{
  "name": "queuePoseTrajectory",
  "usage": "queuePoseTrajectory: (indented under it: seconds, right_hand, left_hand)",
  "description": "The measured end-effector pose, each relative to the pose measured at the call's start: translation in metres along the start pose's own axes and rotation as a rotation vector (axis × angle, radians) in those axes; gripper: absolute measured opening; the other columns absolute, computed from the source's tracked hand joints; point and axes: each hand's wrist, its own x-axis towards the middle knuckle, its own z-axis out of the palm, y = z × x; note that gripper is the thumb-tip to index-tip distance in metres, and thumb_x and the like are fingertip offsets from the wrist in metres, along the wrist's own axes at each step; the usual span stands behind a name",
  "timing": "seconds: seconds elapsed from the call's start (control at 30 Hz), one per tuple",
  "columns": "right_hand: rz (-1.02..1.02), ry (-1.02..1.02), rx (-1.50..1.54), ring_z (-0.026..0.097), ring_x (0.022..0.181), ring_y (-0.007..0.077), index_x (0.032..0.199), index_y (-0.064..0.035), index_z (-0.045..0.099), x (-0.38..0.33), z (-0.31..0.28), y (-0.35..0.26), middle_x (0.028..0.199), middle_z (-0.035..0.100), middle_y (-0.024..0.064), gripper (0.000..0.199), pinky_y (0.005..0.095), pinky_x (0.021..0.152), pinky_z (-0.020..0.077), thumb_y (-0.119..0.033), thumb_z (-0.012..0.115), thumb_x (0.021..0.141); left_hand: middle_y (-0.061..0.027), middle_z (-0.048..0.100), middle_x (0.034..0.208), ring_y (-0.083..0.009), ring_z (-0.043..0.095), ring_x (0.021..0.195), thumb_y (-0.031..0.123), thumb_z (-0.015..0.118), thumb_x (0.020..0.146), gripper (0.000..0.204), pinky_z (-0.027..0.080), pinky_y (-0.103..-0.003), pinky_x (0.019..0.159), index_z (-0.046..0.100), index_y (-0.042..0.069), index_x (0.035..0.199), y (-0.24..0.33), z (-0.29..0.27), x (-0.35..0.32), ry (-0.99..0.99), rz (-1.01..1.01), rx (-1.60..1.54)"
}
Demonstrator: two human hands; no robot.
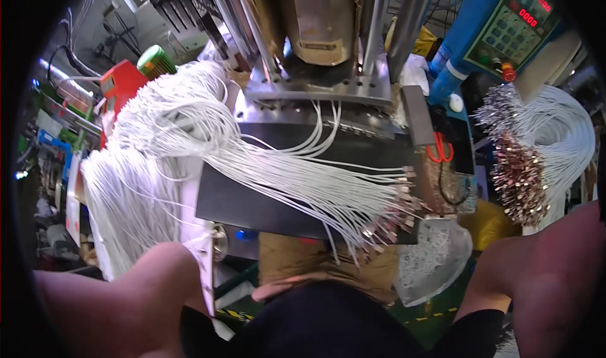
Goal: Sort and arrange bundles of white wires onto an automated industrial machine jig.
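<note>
Neither of my hands shows. My bent left arm [139, 282] reaches out past the lower left edge, and my right arm [549, 276] past the lower right, both bare below black sleeves. In front of me a thick bundle of white cables [303, 181] lies across a black board [233, 200]. Its fanned ends, tipped with small coppery metal terminals [398, 206], point right and toward me. A few strands run up to the metal base of a press [315, 93]. More white cable [139, 200] hangs in a heap at the left.
Right of the board are red-handled scissors [440, 149], a grey block [416, 115] and a clear plastic bag [435, 257]. Another coiled cable bundle [562, 131] with coppery ends lies farther right, below a control panel [514, 26]. A red-and-green machine [123, 83] stands back left.
</note>
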Motion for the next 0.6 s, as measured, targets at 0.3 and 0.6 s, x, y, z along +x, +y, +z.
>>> queuePoseTrajectory:
  seconds: [0.3,0.6]
  right_hand:
    - [0.086,-0.089,-0.098,0.056,0.104,0.0267,0.117,0.0022,0.057,0.040,0.036,-0.008,0.110,0.062,0.0130,0.048,0.0330,0.088,0.0443,-0.038,0.064,0.092]
    - [0.071,-0.091,-0.176,0.056,0.108,0.0267,0.119,0.0020,0.057,0.028,-0.033,0.019,0.113,0.062,0.0126,0.050,0.0342,0.092,0.0435,-0.040,0.064,0.092]
  left_hand:
    - [-0.0147,0.059,0.125,-0.0325,0.056,0.111,0.045,0.054,0.096,0.050,0.044,-0.049,0.098,0.055,0.005,0.126,-0.027,-0.040,0.006,-0.026,-0.141,-0.048]
    - [-0.0144,0.058,0.126,-0.0323,0.056,0.112,0.045,0.052,0.096,0.050,0.044,-0.049,0.099,0.053,0.006,0.127,-0.021,-0.034,-0.027,-0.049,-0.144,-0.111]
